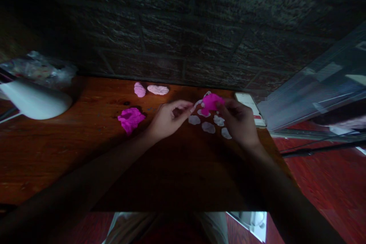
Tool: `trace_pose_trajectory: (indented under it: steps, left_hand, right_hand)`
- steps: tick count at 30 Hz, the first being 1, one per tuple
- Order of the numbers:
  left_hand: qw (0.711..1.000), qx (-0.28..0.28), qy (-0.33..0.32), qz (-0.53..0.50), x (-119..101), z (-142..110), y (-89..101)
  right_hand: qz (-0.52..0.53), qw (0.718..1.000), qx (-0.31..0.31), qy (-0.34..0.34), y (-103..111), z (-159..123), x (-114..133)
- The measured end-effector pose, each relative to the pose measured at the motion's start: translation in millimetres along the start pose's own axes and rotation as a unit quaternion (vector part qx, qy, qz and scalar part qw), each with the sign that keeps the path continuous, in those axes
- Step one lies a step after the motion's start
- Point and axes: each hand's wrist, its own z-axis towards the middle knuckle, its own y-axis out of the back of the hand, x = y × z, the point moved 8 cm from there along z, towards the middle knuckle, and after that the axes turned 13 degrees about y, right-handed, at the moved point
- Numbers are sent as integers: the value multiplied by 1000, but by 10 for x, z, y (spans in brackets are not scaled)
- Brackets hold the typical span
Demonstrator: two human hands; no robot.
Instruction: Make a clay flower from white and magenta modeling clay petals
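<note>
My left hand (pixel 173 117) pinches the edge of a thin pale piece (pixel 197 103) between thumb and fingertips. Close beside it, my right hand (pixel 239 119) grips a bright pink flat piece of what looks like modelling clay (pixel 211 103). The two pieces overlap in view, and whether they touch I cannot tell. Below the hands, several whitish flat petal-shaped pieces (pixel 208 127) lie on the wooden table. A crumpled bright pink sheet (pixel 130 120) of similar material rests left of my left hand. Near the wall sit a pink lump (pixel 140 89) and a paler pink lump (pixel 158 90).
A phone (pixel 250 108) with a lit screen lies at the wooden table's (pixel 171 175) right end. On the left stand a white conical object (pixel 42 99), perhaps a lamp head, and clear plastic wrapping (pixel 42 68). A dark brick-patterned wall (pixel 183 26) closes off the back.
</note>
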Motion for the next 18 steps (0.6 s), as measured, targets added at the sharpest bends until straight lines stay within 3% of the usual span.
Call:
trace_pose_trajectory:
  steps: [3, 7, 12, 18]
  left_hand:
    - [999, -42, -1, 20, 36, 101, 109]
    - [994, -59, -39, 81, -127, 262, 149]
    - [981, -16, -70, 182, -366, 470, -95]
    - [971, 6, -93, 222, -352, 511, -330]
  right_hand:
    - [-34, 999, -35, 13, 215, 120, -97]
    - [-65, 998, -6, 17, 228, 184, -259]
    - [-100, 994, 12, 35, 156, 207, -294]
    - [-109, 993, 21, 33, 120, 200, -297]
